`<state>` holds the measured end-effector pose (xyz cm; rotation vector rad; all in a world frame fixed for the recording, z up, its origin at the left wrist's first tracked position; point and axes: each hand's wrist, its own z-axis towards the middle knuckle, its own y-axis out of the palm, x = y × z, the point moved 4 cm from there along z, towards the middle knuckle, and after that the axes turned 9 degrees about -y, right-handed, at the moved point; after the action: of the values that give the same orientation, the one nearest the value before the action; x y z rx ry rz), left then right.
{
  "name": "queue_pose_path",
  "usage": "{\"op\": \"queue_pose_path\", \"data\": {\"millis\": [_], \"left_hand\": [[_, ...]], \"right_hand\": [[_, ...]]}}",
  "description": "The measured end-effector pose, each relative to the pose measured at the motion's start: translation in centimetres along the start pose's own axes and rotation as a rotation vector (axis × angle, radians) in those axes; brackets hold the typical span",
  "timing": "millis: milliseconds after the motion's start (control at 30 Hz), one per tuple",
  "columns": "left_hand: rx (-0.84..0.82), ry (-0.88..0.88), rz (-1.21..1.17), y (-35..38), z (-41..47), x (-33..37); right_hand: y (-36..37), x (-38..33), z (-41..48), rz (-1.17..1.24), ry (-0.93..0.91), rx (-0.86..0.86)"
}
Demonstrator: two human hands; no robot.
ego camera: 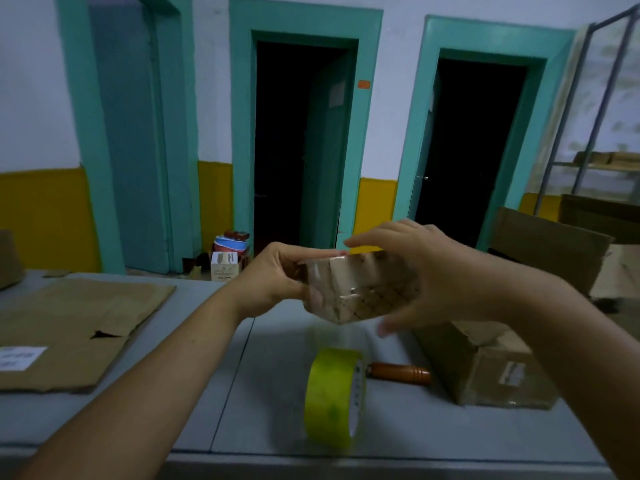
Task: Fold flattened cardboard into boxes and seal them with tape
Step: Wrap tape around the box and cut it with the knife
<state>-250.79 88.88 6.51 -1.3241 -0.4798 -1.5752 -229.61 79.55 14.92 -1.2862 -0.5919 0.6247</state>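
Note:
A small brown cardboard box [360,289] wrapped in clear tape is held up above the grey table [270,375]. My left hand [277,278] grips its left end, with the fingers along its top edge. My right hand [422,271] curves over the box's right side, its fingers spread across the top and bottom. A strip of clear tape hangs from the box down to a yellow-green tape roll [334,398], which stands on edge on the table below. Flattened cardboard [69,327] with a white label lies on the table at the left.
A wooden-handled tool [400,372] lies beside the tape roll. A larger closed cardboard box [491,365] sits on the table at the right, with more cardboard behind it. Open dark doorways with teal frames stand beyond, and a metal shelf rack [588,133] is at the far right.

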Motion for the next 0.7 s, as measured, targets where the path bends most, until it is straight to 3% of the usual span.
{"op": "queue_pose_path", "data": {"millis": [67, 133, 300, 433, 533, 700], "left_hand": [[0.013, -0.006, -0.026, -0.2, 0.2, -0.6], [0.036, -0.010, -0.026, -0.4, 0.6, -1.1], [0.001, -0.060, -0.013, -0.4, 0.3, -1.2], [0.109, -0.064, 0.033, -0.1, -1.3, -0.7], [0.248, -0.047, 0.003, -0.1, -2.7, -1.3], [0.258, 0.129, 0.158, 0.2, -3.7, 0.8]], "right_hand": [[0.9, 0.8, 0.1, -0.228, 0.067, -0.058], [1.6, 1.3, 0.8, -0.337, 0.012, 0.058], [1.2, 2.4, 0.8, -0.090, 0.011, 0.168], [0.9, 2.8, 1.1, -0.026, 0.009, 0.206], [0.5, 3.4, 1.8, 0.021, 0.014, 0.177], [-0.5, 4.3, 3.8, 0.094, 0.016, 0.066]]}}
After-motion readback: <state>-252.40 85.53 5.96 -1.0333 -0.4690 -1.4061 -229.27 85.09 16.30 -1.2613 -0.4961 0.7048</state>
